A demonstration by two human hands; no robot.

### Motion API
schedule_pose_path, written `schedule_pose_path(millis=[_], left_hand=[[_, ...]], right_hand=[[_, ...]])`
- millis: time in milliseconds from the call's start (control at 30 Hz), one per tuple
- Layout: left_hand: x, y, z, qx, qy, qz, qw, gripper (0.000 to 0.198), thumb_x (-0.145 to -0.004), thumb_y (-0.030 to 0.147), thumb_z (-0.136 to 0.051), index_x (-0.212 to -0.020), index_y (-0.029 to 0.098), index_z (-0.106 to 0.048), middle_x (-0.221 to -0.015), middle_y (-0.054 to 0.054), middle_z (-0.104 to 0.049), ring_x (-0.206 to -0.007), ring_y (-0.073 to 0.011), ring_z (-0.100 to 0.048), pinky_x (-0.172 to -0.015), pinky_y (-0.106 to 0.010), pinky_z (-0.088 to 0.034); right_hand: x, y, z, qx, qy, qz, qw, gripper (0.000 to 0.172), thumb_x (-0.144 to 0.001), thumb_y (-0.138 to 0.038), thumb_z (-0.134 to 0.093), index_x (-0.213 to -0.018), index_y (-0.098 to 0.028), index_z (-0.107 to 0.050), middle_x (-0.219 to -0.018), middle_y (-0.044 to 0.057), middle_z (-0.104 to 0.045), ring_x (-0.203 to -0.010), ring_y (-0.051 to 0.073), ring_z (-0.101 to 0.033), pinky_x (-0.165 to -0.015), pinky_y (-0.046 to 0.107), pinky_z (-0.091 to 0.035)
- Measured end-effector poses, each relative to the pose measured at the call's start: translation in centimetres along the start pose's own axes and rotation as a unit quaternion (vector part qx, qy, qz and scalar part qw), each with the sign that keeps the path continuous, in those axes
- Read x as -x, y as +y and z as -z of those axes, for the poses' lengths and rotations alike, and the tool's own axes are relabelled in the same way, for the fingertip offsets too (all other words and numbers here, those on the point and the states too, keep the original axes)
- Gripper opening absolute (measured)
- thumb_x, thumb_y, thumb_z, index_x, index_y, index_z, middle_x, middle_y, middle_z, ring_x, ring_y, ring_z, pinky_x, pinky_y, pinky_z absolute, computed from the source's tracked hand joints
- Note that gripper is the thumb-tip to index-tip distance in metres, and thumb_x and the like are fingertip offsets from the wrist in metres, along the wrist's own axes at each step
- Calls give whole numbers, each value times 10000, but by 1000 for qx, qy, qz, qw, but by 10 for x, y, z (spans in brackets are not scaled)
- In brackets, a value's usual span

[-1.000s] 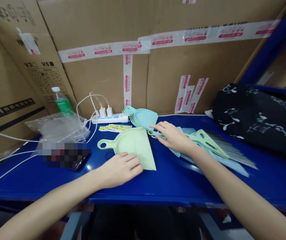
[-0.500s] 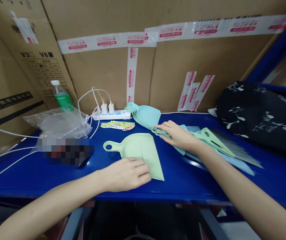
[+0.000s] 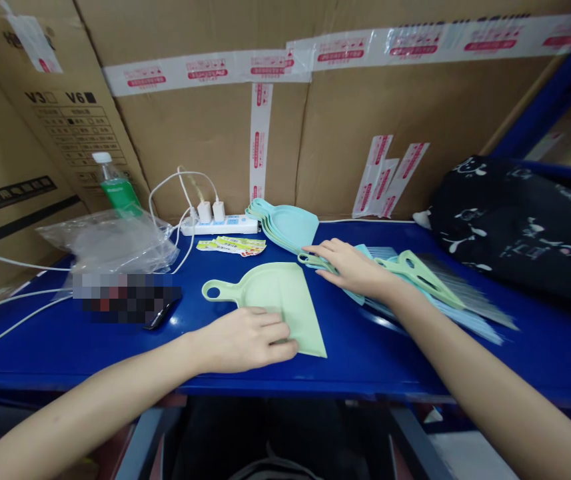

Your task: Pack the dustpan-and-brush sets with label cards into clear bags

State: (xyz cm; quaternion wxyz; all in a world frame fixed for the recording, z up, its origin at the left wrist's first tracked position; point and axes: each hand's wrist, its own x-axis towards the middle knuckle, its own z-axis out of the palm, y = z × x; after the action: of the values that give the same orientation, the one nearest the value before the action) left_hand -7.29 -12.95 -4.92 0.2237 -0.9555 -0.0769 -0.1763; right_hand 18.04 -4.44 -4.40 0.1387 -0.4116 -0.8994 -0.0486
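Note:
A pale green dustpan lies flat on the blue shelf, handle pointing left. My left hand rests on its near edge, fingers stretched flat on the plastic. My right hand lies on a pile of small brushes, green and light blue with long bristles; its fingers curl over the handle end of a green brush. A stack of light blue dustpans sits just behind that hand.
Taped cardboard boxes wall the back and left. A power strip with chargers and white cables, printed labels, a clear plastic bag, a green bottle and a phone lie left. A black patterned bag fills the right.
The view has shifted slightly. My left hand has slid a little further onto the green dustpan. My right hand stays on the brush handles.

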Motion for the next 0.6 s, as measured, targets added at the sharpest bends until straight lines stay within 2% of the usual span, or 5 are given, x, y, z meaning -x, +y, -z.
schedule_pose_path(millis=[133, 300, 467, 600], left_hand=[[1, 0, -1, 5, -2, -1, 1000, 197, -951, 140, -423, -994, 182, -612, -675, 24, -559, -609, -118, -502, -563, -251, -414], [2, -1, 1, 21, -25, 22, 999, 237, -972, 290, -404, -967, 162, -604, -712, 1, -571, -636, -130, -512, -564, -267, -407], [3, -2, 0, 28, -42, 34, 998, 245, -953, 281, -410, -821, 162, -578, -717, -6, -562, -634, -139, -499, -566, -286, -398], [2, -2, -1, 31, -52, 37, 997, 249, -948, 281, -418, -764, 172, -546, -706, 0, -547, -621, -137, -487, -560, -286, -390]], right_hand=[[1, -2, 1, -4, -12, -1, 1000, 488, -840, -224, -455, -1323, -198, -519, -1048, 135, -623, -959, 293, -547, -807, 446, -473], [1, 0, 5, 3, 19, -4, 1000, 464, -852, -240, -460, -1309, -201, -533, -1023, 128, -623, -942, 286, -545, -813, 437, -476], [0, 1, 2, 30, 0, -9, 1000, 411, -841, -225, -469, -1229, -177, -593, -977, 136, -644, -929, 288, -555, -780, 420, -477], [1, -1, 4, 33, -5, -23, 999, 461, -838, -229, -460, -1286, -163, -548, -1023, 144, -635, -930, 289, -564, -775, 423, -479]])
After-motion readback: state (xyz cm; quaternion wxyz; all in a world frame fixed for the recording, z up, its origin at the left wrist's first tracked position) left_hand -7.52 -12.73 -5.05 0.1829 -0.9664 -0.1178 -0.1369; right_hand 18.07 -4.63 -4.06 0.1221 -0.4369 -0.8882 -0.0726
